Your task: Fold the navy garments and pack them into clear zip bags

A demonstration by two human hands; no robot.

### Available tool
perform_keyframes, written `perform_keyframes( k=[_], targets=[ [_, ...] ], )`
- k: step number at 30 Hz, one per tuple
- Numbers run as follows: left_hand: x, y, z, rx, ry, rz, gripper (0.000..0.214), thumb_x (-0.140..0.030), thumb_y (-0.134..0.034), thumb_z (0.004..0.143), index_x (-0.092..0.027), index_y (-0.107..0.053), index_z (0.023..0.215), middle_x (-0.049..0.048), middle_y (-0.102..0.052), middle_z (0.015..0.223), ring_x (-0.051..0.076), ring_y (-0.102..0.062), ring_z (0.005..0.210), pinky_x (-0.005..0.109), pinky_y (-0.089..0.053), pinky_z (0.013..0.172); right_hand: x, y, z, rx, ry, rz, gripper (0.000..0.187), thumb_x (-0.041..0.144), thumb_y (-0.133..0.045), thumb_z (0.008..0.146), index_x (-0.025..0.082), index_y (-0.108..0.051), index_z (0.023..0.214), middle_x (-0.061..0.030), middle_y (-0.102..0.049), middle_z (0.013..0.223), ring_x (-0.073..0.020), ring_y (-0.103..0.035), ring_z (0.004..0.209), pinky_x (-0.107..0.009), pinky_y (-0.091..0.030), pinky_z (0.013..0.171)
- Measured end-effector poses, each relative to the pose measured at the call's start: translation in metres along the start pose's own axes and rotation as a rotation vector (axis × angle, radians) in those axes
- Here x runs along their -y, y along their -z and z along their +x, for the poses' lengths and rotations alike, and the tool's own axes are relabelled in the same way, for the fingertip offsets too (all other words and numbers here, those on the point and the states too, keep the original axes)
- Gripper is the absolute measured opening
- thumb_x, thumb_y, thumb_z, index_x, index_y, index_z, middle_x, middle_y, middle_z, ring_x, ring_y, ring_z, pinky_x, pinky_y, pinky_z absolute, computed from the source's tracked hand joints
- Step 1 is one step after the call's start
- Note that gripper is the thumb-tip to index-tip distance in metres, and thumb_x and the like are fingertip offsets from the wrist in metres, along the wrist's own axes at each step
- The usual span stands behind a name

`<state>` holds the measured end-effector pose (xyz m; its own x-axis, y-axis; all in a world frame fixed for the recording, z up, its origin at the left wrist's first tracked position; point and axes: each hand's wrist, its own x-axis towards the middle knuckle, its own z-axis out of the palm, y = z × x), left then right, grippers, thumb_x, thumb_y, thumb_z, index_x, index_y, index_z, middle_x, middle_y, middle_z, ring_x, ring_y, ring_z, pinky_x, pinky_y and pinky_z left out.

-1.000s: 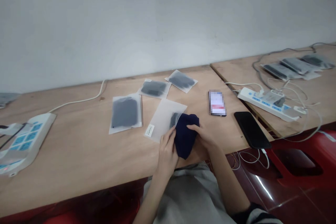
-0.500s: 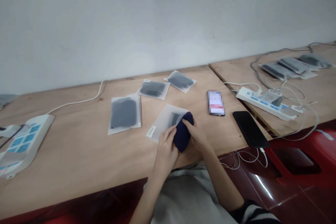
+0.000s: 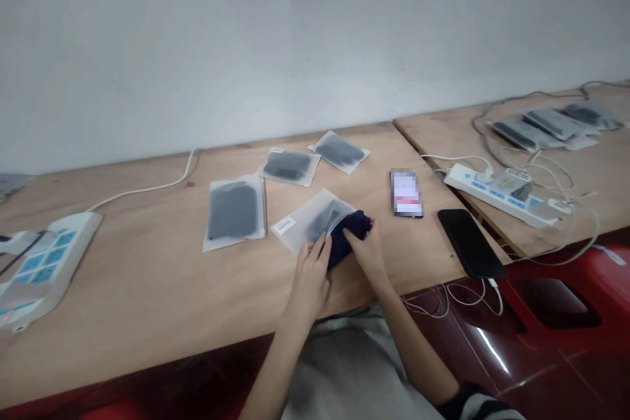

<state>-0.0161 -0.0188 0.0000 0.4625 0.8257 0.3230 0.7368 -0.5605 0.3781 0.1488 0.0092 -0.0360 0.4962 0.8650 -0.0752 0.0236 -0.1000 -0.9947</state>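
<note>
A folded dark navy cloth item (image 3: pixel 340 244) sits partly inside the mouth of a frosted plastic bag (image 3: pixel 295 226) with a small white label. My left hand (image 3: pixel 311 269) is closed at the bag's near edge, fingers on the bag's opening and the cloth. My right hand (image 3: pixel 367 252) grips the cloth's outer end, thumb on top and fingers curled round its right side. The cloth's far end shows dim and grey through the bag. What kind of cloth item it is, I cannot make out.
Filled frosted bags lie beyond: a larger one (image 3: pixel 235 210) at left, two smaller ones (image 3: pixel 289 166) behind, several more (image 3: pixel 536 123) far right. A lit phone (image 3: pixel 406 193) and a dark phone (image 3: pixel 470 243) lie right. Power strips (image 3: pixel 502 193) with cables stand on both sides.
The cloth has gone a little deeper into the bag and bunched up at its outer end. My right hand has shifted slightly right and down, fingers now round the cloth's outer side.
</note>
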Motion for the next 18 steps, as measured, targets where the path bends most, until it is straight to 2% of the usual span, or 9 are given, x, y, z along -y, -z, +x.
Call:
perform_keyframes(
  k=[3,5,8,10,13,18],
  targets=[
    [-0.003,0.006,0.003,-0.049,-0.007,-0.020,0.086,0.013,-0.037,0.065,-0.016,-0.046,0.146,0.0114,-0.060,0.138,0.027,-0.056,0.107,0.046,-0.053,0.097,0.014,-0.006,-0.005,0.002,-0.052,0.069,0.057,0.033,-0.078,0.065,0.022,-0.055,0.115,-0.0106,-0.070,0.116,-0.0267,-0.066,0.109,-0.041,-0.054,0.094],
    [-0.005,0.009,0.005,-0.071,0.001,-0.028,0.082,0.012,-0.037,0.070,-0.017,-0.046,0.146,0.0110,-0.061,0.136,0.027,-0.057,0.107,0.047,-0.053,0.098,0.025,-0.007,-0.007,0.071,-0.148,0.187,0.056,0.033,-0.081,0.062,0.021,-0.059,0.112,-0.0099,-0.071,0.114,-0.0260,-0.067,0.107,-0.039,-0.056,0.090],
    [-0.006,0.013,0.005,-0.109,0.026,-0.049,0.066,0.005,-0.039,0.082,-0.018,-0.049,0.144,0.0106,-0.063,0.134,0.028,-0.056,0.112,0.050,-0.051,0.099,0.038,-0.002,-0.009,0.190,-0.328,0.364,0.050,0.038,-0.079,0.067,0.021,-0.064,0.112,-0.0076,-0.073,0.111,-0.0236,-0.070,0.099,-0.033,-0.059,0.077],
    [-0.005,0.012,0.004,-0.154,0.052,-0.063,0.051,-0.006,-0.044,0.091,-0.018,-0.054,0.140,0.0101,-0.065,0.132,0.031,-0.054,0.120,0.053,-0.050,0.101,0.043,0.001,-0.010,0.221,-0.416,0.423,0.045,0.040,-0.077,0.071,0.022,-0.066,0.111,-0.0061,-0.075,0.106,-0.0213,-0.072,0.090,-0.028,-0.058,0.067],
    [-0.004,0.009,0.002,-0.229,0.065,-0.095,0.041,-0.016,-0.047,0.097,-0.018,-0.057,0.136,0.0092,-0.068,0.127,0.030,-0.056,0.124,0.051,-0.052,0.102,0.045,0.005,-0.013,0.221,-0.460,0.473,0.034,0.039,-0.076,0.072,0.020,-0.070,0.100,-0.0044,-0.076,0.094,-0.0169,-0.071,0.075,-0.024,-0.057,0.061],
    [-0.005,0.008,0.000,-0.390,0.040,-0.144,0.038,-0.011,-0.045,0.097,-0.020,-0.061,0.131,0.0087,-0.071,0.120,0.023,-0.065,0.115,0.040,-0.057,0.096,0.053,0.003,-0.020,0.279,-0.472,0.479,0.023,0.032,-0.079,0.070,0.016,-0.073,0.086,-0.0015,-0.072,0.075,-0.0106,-0.064,0.059,-0.019,-0.053,0.053]
  ],
)
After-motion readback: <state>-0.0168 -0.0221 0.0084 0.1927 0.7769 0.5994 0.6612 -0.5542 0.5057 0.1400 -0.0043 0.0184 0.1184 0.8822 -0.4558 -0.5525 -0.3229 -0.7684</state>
